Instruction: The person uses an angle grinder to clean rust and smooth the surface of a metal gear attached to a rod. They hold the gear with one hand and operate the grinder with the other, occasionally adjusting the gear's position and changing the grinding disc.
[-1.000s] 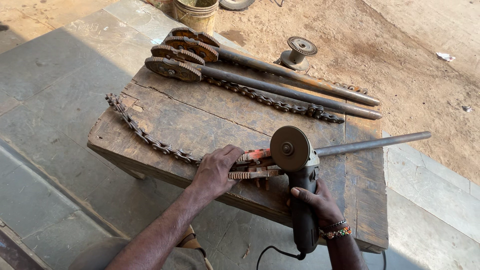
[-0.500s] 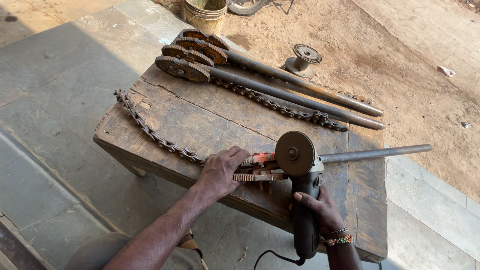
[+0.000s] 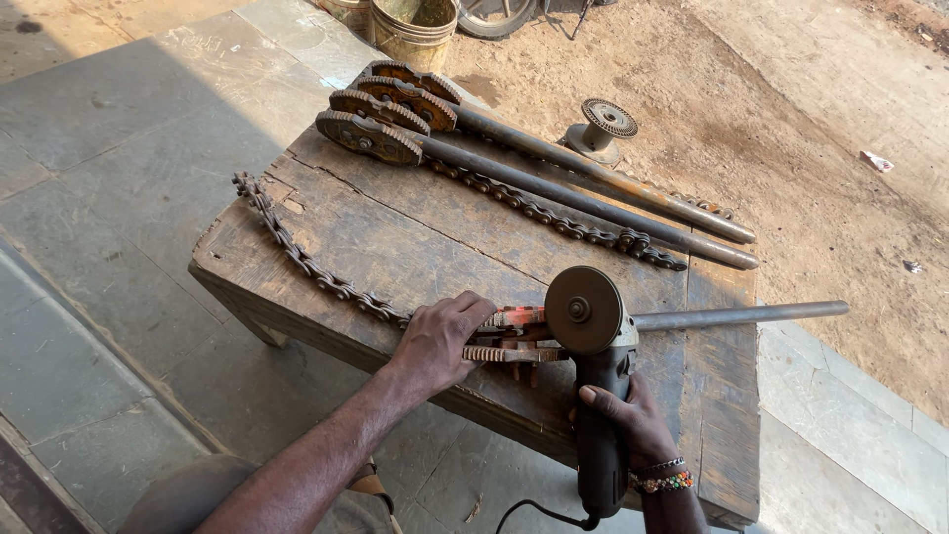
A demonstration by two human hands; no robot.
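My right hand (image 3: 633, 420) grips the dark body of an angle grinder (image 3: 593, 396), whose round disc (image 3: 583, 310) sits over the toothed head of a rusty chain wrench (image 3: 514, 341). My left hand (image 3: 440, 341) presses flat on that toothed head and its chain (image 3: 306, 262), which trails off toward the bench's far-left corner. The wrench's long steel handle (image 3: 741, 316) sticks out past the right edge of the wooden bench (image 3: 415, 237).
Two more chain wrenches (image 3: 554, 183) with long pipe handles lie across the back of the bench. A small metal flanged wheel (image 3: 598, 129) stands on the dirt behind. Metal buckets (image 3: 415, 30) are at the top. The grinder cord (image 3: 539, 514) hangs below.
The view has shifted slightly; both hands and the grinder stay in about the same position on the wrench head.
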